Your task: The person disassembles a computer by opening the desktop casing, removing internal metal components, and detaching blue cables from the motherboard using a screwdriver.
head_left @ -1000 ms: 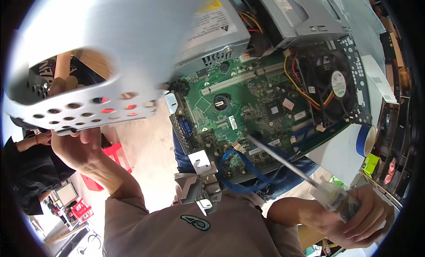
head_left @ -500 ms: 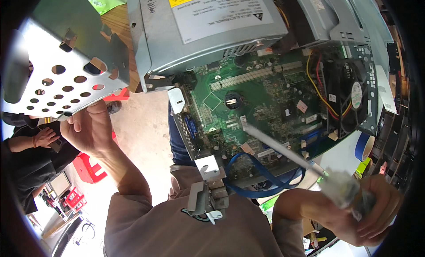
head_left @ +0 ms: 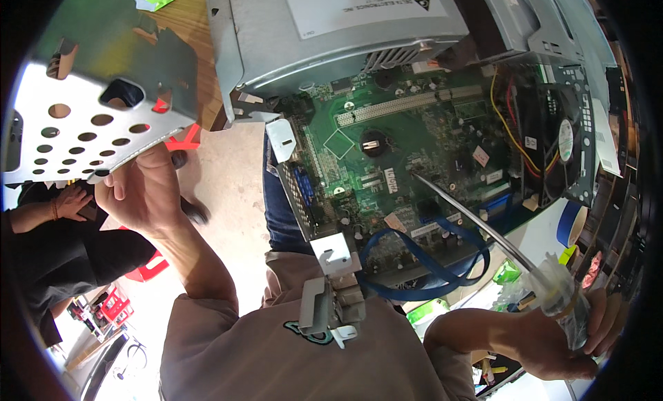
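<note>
My right hand (head_left: pixel 552 342) is wrapped round the clear handle of a screwdriver (head_left: pixel 483 228) with a long metal shaft. The shaft points up and left across a green motherboard (head_left: pixel 431 142), its tip over the middle of the board. Whether the tip touches the board I cannot tell. On the left, the fingers of my left hand (head_left: pixel 141 194) are curled at the lower edge of a perforated sheet-metal panel (head_left: pixel 79 90), gripping it. A round black battery holder (head_left: pixel 375 144) sits on the board, up and left of the screwdriver tip.
A metal power supply (head_left: pixel 311 59) overhangs the board's far side. At the right stands a black fan (head_left: pixel 542 131) with coloured wires. A blue flat cable (head_left: pixel 407 292) loops over the near edge, beside a metal bracket (head_left: pixel 333 254). Blue tape (head_left: pixel 572 225) lies farther right. Another person's hand (head_left: pixel 69 202) shows at far left.
The screwdriver's shaft has swung to a steeper slant, its tip now a little farther right and up. My right hand has shifted slightly. The perforated panel has tilted a little in my left hand.
</note>
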### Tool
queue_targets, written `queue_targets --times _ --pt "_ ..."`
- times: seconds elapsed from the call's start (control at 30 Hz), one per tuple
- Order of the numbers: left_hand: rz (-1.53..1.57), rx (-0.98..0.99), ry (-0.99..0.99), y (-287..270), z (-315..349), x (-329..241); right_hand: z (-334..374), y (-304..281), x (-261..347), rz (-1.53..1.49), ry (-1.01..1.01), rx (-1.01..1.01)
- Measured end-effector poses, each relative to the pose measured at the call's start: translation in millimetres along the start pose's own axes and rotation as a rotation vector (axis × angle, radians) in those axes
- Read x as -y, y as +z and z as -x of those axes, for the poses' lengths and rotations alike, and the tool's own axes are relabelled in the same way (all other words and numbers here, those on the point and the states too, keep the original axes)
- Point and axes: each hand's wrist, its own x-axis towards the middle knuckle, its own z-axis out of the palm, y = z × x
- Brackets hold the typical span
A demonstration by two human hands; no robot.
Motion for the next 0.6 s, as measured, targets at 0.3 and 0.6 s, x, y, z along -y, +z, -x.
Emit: queue_targets --times 0.3,0.6 --pt "-0.010 0.096 -0.055 4 -1 12 29 26 -14 -0.670 0.390 0.137" --pt "-0.039 0.083 -0.064 3 -1 18 -27 -55 38 -0.281 0.294 0.211"
